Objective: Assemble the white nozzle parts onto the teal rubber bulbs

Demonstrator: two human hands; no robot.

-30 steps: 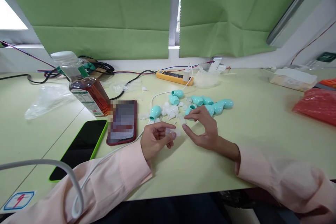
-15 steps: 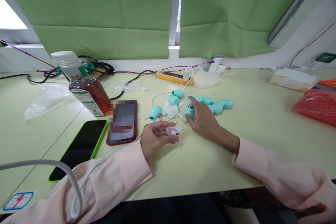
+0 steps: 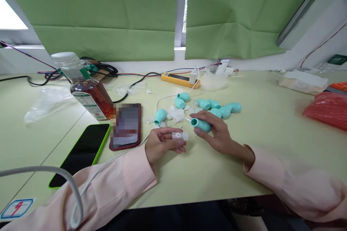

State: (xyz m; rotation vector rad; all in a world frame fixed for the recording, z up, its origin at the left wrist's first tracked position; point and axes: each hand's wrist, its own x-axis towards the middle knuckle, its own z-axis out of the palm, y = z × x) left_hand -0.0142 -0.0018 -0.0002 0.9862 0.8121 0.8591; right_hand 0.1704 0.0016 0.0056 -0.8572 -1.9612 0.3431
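Note:
Between the thumb and fingers of my left hand [image 3: 164, 140] is a small clear plastic tube piece [image 3: 178, 136] with a whitish end pointing right. My right hand [image 3: 217, 130] grips a glossy turquoise bulb-shaped part [image 3: 201, 125], its round opening facing left towards the tube piece; the two pieces are apart. Beyond my hands lies a pile of small translucent white plastic pieces [image 3: 176, 113]. One turquoise bulb [image 3: 161, 116] lies left of the pile, two more [image 3: 180, 103] lie behind it, and several others [image 3: 226, 110] are grouped at its right.
A phone with a red case [image 3: 126, 126] and a green-edged phone [image 3: 81, 155] lie at left, near a bottle of amber liquid [image 3: 93, 97]. A white cable [image 3: 119, 155] crosses my left sleeve. Behind stands a yellow power strip [image 3: 180, 80]; at right, a red plastic bag [image 3: 325, 110].
My right hand has drawn a turquoise bulb out of the group and nearer to me, with its opening turned left. My left hand stays almost in place, the tube piece now more level.

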